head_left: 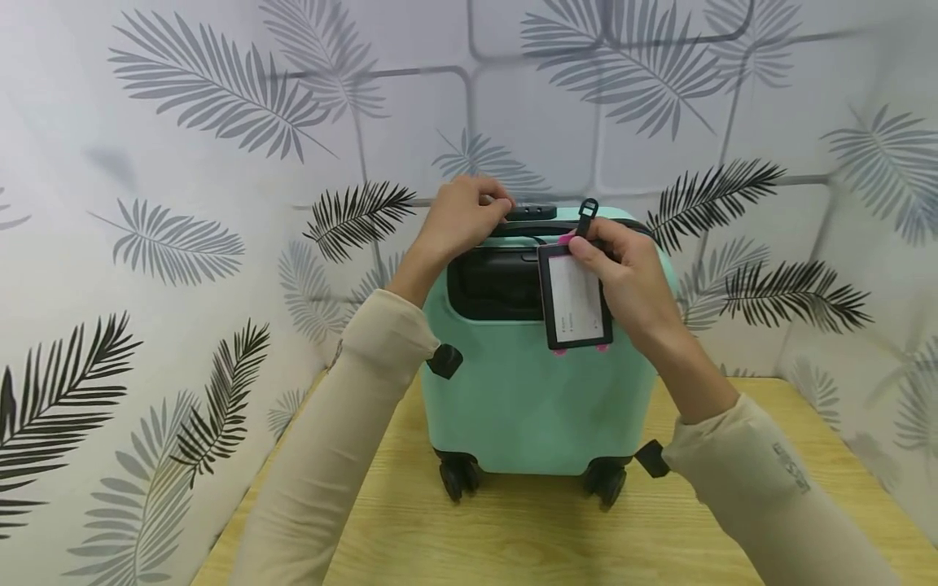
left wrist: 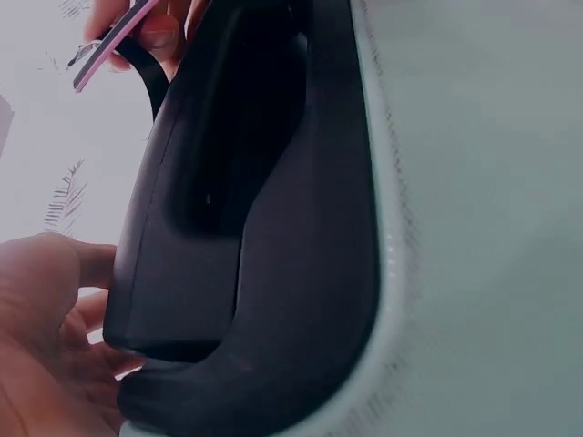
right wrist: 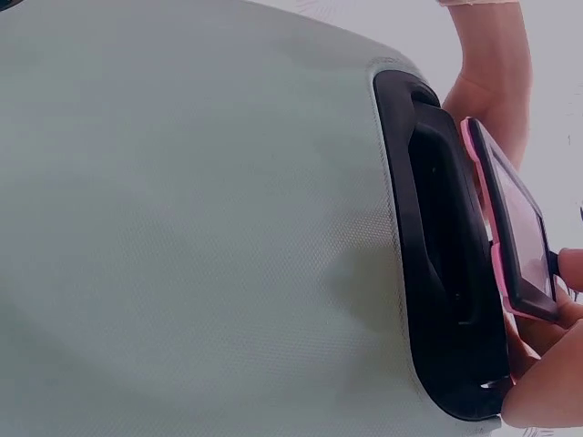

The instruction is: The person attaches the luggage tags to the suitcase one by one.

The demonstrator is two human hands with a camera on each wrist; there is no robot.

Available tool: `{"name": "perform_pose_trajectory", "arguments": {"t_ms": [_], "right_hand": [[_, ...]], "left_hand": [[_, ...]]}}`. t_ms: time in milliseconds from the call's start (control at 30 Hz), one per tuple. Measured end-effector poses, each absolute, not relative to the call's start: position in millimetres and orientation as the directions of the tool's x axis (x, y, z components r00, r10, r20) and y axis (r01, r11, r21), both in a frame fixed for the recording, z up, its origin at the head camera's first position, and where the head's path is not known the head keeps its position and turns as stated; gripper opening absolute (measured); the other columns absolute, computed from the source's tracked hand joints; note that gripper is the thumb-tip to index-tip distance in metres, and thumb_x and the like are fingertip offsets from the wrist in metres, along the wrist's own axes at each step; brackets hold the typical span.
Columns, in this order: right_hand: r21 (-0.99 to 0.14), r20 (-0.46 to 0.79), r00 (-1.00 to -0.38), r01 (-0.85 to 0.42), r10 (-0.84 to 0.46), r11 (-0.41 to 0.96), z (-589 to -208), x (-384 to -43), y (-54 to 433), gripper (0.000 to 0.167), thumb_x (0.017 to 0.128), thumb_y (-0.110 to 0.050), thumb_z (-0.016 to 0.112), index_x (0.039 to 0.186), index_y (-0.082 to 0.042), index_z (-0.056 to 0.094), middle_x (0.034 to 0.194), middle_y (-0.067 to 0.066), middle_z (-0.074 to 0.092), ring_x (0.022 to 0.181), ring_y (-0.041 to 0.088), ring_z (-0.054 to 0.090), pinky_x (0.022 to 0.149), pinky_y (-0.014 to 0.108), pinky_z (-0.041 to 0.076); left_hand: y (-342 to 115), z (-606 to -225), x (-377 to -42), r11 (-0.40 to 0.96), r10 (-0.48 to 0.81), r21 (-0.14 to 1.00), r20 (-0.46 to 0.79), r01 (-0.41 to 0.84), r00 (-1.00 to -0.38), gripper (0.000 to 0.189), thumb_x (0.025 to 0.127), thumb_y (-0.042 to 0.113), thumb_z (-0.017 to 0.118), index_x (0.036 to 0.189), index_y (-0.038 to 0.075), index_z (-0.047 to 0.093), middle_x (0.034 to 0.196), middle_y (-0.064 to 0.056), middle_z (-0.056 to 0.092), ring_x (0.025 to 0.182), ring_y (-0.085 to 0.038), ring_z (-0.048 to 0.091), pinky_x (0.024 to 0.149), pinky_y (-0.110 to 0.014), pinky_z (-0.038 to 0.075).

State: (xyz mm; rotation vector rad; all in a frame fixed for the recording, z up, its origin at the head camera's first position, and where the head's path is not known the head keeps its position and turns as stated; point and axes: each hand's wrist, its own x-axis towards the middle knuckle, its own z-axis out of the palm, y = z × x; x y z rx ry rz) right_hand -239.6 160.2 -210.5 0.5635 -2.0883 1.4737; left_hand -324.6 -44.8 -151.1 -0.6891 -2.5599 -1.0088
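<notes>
A mint-green suitcase (head_left: 538, 391) stands upright on its wheels, with a black recessed handle panel (head_left: 494, 285) near its top. My right hand (head_left: 633, 281) pinches a luggage tag (head_left: 576, 301) by its upper end, thumb in front. The tag has a black frame, a white card and pink edges, and a black strap with a buckle (head_left: 589, 208) sticks up above the fingers. My left hand (head_left: 469, 213) is at the suitcase's top left, beside the combination lock (head_left: 532, 212). In the left wrist view its fingers (left wrist: 91, 266) lie against the black handle; their far ends are hidden.
The suitcase stands on a wood-grain table (head_left: 410, 533). Behind and beside it rises a pale covering (head_left: 220, 187) printed with grey and black leaves. Black wheels (head_left: 459, 478) show below the case. A small black block (head_left: 444, 360) juts from the left sleeve, another (head_left: 652, 459) from the right.
</notes>
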Motion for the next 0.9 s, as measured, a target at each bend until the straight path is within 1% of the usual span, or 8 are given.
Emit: {"name": "perform_pose_trajectory", "arguments": {"t_ms": [100, 200, 267, 367, 500, 667, 900], "right_hand": [[-0.73, 0.62, -0.783, -0.595, -0.041, 0.337, -209.2, -240.7, 160.0, 0.026, 0.107, -0.022, 0.058, 0.107, 0.003, 0.066, 0.092, 0.008, 0.057, 0.082, 0.018, 0.055, 0.06, 0.027, 0.05], [-0.73, 0.616, -0.787, -0.588, -0.036, 0.349, -207.7, -241.5, 160.2, 0.026, 0.107, -0.023, 0.058, 0.107, 0.002, 0.067, 0.093, 0.01, 0.057, 0.084, 0.019, 0.055, 0.061, 0.027, 0.049], [-0.732, 0.61, -0.792, -0.579, -0.034, 0.359, -206.6, -241.9, 160.2, 0.026, 0.107, -0.023, 0.058, 0.108, 0.002, 0.067, 0.095, 0.01, 0.057, 0.086, 0.019, 0.055, 0.062, 0.027, 0.049], [-0.737, 0.597, -0.802, -0.566, -0.039, 0.369, -204.8, -242.4, 160.0, 0.027, 0.107, -0.024, 0.057, 0.11, 0.001, 0.068, 0.097, 0.01, 0.058, 0.089, 0.02, 0.054, 0.065, 0.027, 0.048], [-0.742, 0.582, -0.812, -0.553, -0.044, 0.378, -203.1, -242.9, 159.6, 0.028, 0.108, -0.026, 0.057, 0.112, 0.0, 0.068, 0.098, 0.01, 0.058, 0.088, 0.02, 0.056, 0.064, 0.028, 0.05], [-0.742, 0.579, -0.814, -0.551, -0.049, 0.382, -201.6, -244.1, 159.1, 0.028, 0.108, -0.025, 0.058, 0.11, 0.001, 0.069, 0.096, 0.01, 0.06, 0.085, 0.02, 0.057, 0.063, 0.027, 0.05], [-0.74, 0.569, -0.82, -0.544, -0.063, 0.396, -196.6, -245.3, 158.4, 0.027, 0.108, -0.022, 0.057, 0.111, 0.002, 0.069, 0.103, 0.013, 0.061, 0.093, 0.02, 0.055, 0.065, 0.028, 0.051]], "left_hand": [[-41.4, -148.3, -327.8, 0.671, 0.368, 0.507, 0.407, 0.541, -0.836, 0.027, 0.108, 0.024, 0.056, 0.12, 0.011, 0.076, 0.122, -0.006, 0.073, 0.111, -0.02, 0.067, 0.086, -0.033, 0.052], [-37.1, -146.3, -329.4, 0.689, 0.416, 0.467, 0.372, 0.554, -0.83, 0.029, 0.108, 0.026, 0.054, 0.12, 0.011, 0.076, 0.132, -0.006, 0.069, 0.122, -0.021, 0.063, 0.095, -0.036, 0.051], [-34.6, -145.5, -329.1, 0.694, 0.437, 0.456, 0.348, 0.557, -0.829, 0.03, 0.108, 0.026, 0.054, 0.122, 0.012, 0.076, 0.131, -0.006, 0.069, 0.119, -0.021, 0.063, 0.094, -0.036, 0.05], [-32.1, -145.1, -327.5, 0.704, 0.442, 0.444, 0.336, 0.554, -0.832, 0.029, 0.108, 0.027, 0.054, 0.123, 0.013, 0.075, 0.127, -0.006, 0.07, 0.108, -0.021, 0.062, 0.088, -0.034, 0.049], [-30.2, -145.5, -325.5, 0.706, 0.442, 0.443, 0.333, 0.553, -0.833, 0.03, 0.108, 0.028, 0.056, 0.125, 0.012, 0.075, 0.122, -0.007, 0.07, 0.097, -0.021, 0.058, 0.082, -0.033, 0.047], [-28.9, -146.1, -324.1, 0.703, 0.444, 0.447, 0.332, 0.553, -0.832, 0.03, 0.107, 0.028, 0.056, 0.125, 0.012, 0.075, 0.122, -0.007, 0.07, 0.095, -0.021, 0.058, 0.081, -0.033, 0.047], [-27.3, -145.5, -322.2, 0.729, 0.419, 0.434, 0.33, 0.53, -0.846, 0.031, 0.107, 0.029, 0.056, 0.126, 0.015, 0.075, 0.124, -0.005, 0.07, 0.092, -0.021, 0.057, 0.075, -0.031, 0.044]]}}
